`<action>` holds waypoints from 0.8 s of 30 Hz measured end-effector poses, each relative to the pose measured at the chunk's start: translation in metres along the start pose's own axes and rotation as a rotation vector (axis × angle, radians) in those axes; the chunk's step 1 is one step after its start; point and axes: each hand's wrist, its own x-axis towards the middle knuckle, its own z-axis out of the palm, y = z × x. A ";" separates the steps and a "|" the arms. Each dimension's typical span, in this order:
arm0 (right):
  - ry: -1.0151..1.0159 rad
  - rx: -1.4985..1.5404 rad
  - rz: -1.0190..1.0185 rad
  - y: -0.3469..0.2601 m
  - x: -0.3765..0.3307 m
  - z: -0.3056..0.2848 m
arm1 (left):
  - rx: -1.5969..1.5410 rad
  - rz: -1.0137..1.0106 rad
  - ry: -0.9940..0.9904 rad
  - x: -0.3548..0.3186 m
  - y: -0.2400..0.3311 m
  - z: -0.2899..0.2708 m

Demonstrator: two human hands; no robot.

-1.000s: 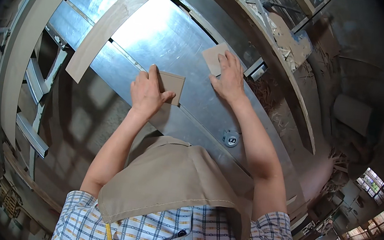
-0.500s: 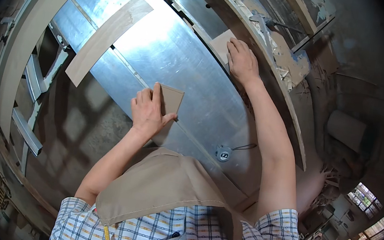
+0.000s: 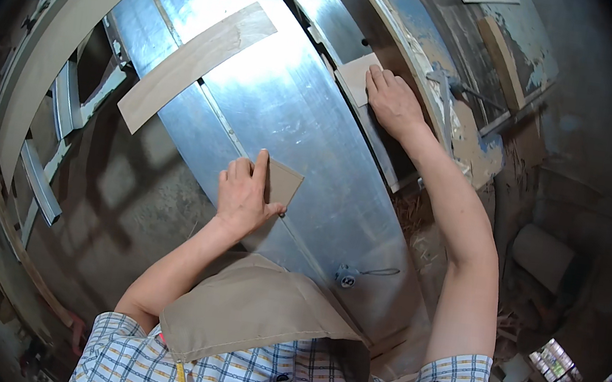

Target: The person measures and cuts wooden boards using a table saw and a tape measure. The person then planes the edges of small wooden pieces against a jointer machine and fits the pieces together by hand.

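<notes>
My left hand grips a small tan board piece that lies on a shiny metal machine table. Its index finger runs along the piece's left edge, and the thumb sits at the lower corner. Farther off and to the right, my right hand has its fingers curled over a pale board piece by the metal rail at the table's right side. The undersides of those fingers are hidden. A tape measure with a cord loop rests on the table close to me.
A curved-looking pale wooden strip lies across the table, over its slot. Long boards stand at the left. On the right, a hammer-like tool lies among shavings, near a wooden block.
The view has shifted, so the table and strip appear farther right. Both hands remain on the same board pieces. More of the bench at the far right now shows.
</notes>
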 end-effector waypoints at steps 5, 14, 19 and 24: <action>0.067 -0.072 -0.037 0.014 0.096 0.010 | -0.043 -0.019 0.027 0.000 -0.003 -0.003; 0.086 -0.117 -0.027 0.030 0.182 0.025 | -0.159 -0.033 0.015 0.001 -0.002 0.000; 0.085 -0.085 -0.013 0.027 0.187 0.026 | -0.292 -0.034 0.068 -0.001 -0.010 0.006; 0.069 -0.011 0.012 0.025 0.160 0.020 | -0.394 -0.011 0.089 0.006 -0.020 0.009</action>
